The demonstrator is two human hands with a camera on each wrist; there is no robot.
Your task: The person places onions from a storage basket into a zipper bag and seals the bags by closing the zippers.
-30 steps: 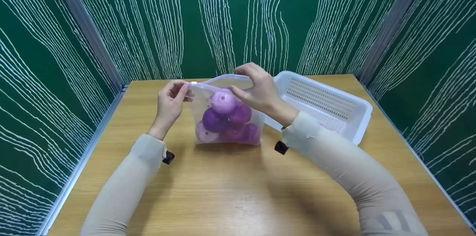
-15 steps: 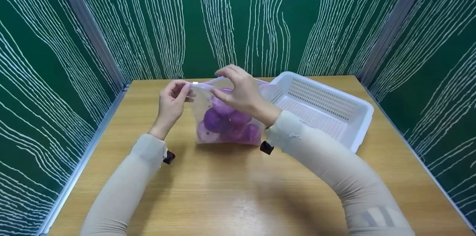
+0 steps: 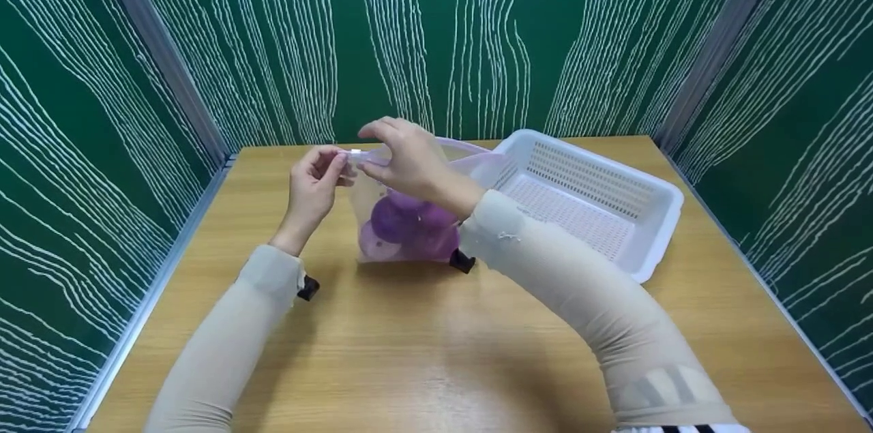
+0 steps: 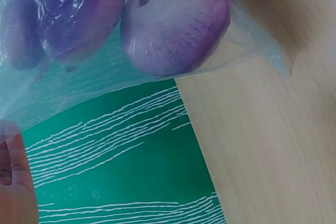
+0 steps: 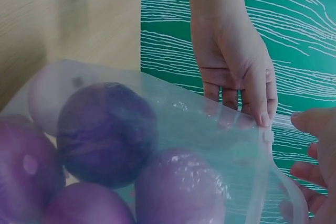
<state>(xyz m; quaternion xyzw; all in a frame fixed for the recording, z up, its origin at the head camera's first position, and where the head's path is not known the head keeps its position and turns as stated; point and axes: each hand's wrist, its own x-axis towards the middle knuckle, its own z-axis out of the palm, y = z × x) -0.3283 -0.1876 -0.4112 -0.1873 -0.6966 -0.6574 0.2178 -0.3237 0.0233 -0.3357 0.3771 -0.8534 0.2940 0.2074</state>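
Observation:
A clear zip bag (image 3: 366, 198) with a pink-tinted top edge stands upright on the table, holding several round purple balls (image 3: 395, 220). Through the plastic, the left wrist view shows one pale purple ball (image 4: 176, 24) with a dark spot. My left hand (image 3: 312, 184) pinches the bag's top left corner between thumb and fingers. A small white slider (image 3: 355, 152) sits on the zip beside those fingertips. My right hand (image 3: 412, 160) is at the bag's mouth, thumb and fingers spread apart close to the slider. To the right of the slider, the mouth gapes.
A white perforated plastic basket (image 3: 658, 232) stands behind and right of the bag, partly hidden by the right arm. Green walls (image 3: 382, 44) with white wavy lines enclose the wooden table (image 3: 382, 351) at the back and sides. A black wrist camera (image 3: 462, 260) overlaps the bag's lower right.
My right hand has moved left along the bag's mouth, from its right part to beside the slider. My left hand keeps its pinch on the corner, and the slider stays in place.

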